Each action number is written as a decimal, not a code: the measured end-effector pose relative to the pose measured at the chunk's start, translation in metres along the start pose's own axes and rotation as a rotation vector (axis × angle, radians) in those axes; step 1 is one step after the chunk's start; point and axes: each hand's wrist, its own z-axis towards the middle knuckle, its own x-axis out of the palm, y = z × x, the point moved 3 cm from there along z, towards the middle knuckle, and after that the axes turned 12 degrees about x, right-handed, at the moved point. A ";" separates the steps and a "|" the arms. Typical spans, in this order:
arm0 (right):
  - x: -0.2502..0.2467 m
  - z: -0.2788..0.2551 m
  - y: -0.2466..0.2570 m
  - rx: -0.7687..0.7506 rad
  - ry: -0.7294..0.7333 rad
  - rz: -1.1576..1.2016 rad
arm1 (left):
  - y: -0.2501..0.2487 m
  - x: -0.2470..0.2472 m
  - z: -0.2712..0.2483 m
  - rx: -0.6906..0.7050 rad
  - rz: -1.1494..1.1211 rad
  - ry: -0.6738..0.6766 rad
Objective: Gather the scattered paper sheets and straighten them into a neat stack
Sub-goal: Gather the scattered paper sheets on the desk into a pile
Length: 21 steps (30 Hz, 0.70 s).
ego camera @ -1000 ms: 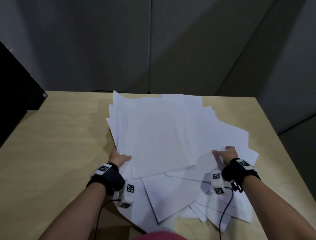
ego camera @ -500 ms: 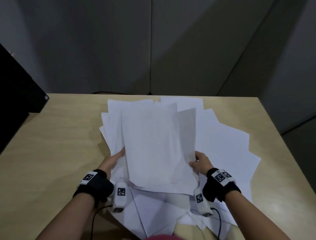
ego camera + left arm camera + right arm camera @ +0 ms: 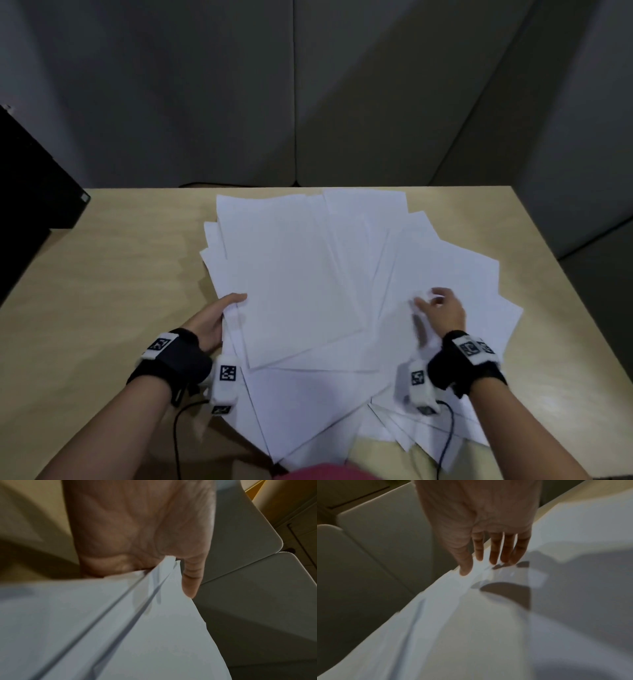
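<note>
Paper sheets (image 3: 301, 284), all white, lie fanned in an overlapping spread across the middle of a pale wooden bench (image 3: 102, 291), seen from a head camera looking down; the gathering is partly done by my judgement, since a few sheets sit roughly squared in a tilted bundle on the left of the spread, while many more splay out to the right and toward the near edge with corners pointing in different directions; straightening into one neat stack has not yet happened. Left hand (image 3: 212, 322) grasps the near left edge of that bundle, and the left wrist view shows the thumb (image 3: 192, 577) over the top of at least two or three sheet edges with the palm beneath; right hand (image 3: 442, 308) is released, its fingers (image 3: 494, 547) straight and spread, tips resting on a loose sheet on the right of the spread, gripping nothing. Counting: two hands, each with a dark wrist strap carrying a small white camera block; one bench; the sheets overlap too much for an exact count, though well over a dozen separate edges show.
</note>
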 end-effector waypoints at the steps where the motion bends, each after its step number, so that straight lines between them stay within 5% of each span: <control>1: -0.017 0.007 -0.013 0.072 -0.070 -0.051 | 0.000 -0.002 0.001 -0.012 0.009 0.003; 5: -0.059 0.016 -0.049 0.359 -0.207 -0.138 | 0.001 0.001 -0.001 0.026 0.040 -0.039; 8: -0.066 0.021 -0.057 0.433 -0.210 -0.098 | 0.005 0.005 0.000 0.075 0.111 -0.099; 15: -0.052 0.027 -0.059 0.330 -0.170 0.350 | 0.004 -0.009 0.007 0.125 0.251 -0.082; 21: -0.036 0.037 -0.065 0.291 0.004 0.488 | 0.000 -0.021 0.014 0.048 0.297 -0.019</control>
